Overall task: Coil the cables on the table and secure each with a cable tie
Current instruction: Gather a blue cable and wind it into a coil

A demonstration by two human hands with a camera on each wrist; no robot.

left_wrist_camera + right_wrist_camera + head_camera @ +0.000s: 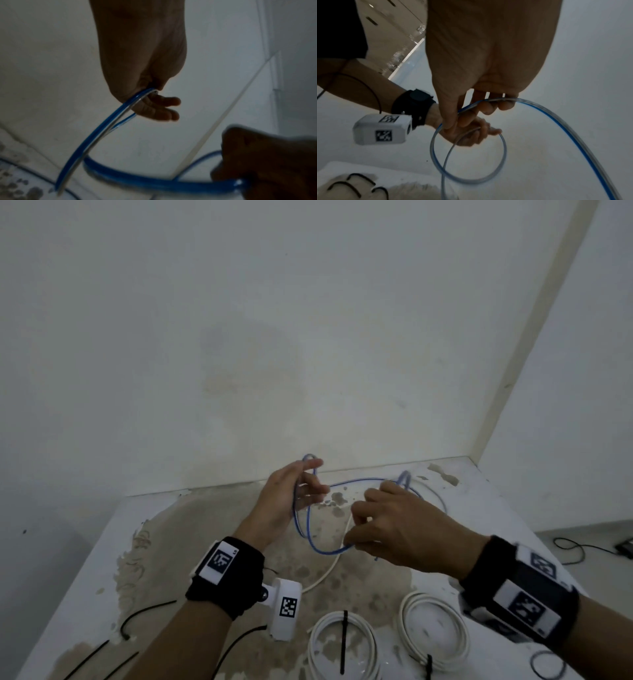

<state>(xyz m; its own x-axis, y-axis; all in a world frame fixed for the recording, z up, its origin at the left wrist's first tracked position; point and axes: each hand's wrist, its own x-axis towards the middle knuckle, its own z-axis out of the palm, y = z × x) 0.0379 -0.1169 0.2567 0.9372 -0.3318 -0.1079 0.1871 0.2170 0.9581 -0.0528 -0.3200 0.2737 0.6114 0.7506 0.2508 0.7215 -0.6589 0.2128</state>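
Observation:
A blue-striped clear cable (322, 549) hangs in loops above the stained white table (178, 542). My left hand (318, 475) holds the top of the loops between thumb and fingers, palm turned right. To its right, my right hand (352, 542) pinches the lowest bend of the blue cable. In the left wrist view the cable (137, 175) runs from the left hand (161, 108) down to the right hand (257, 162). The right wrist view shows the right hand (467, 116) gripping the cable (556, 121), with the left hand (471, 135) behind it holding two loops.
A loose white cable (325, 573) lies under my hands. Two white coils (315, 645) (406, 625) bound with black ties sit at the front. Loose black cable ties (144, 613) lie front left. Walls close the back and right; the table's left edge drops off.

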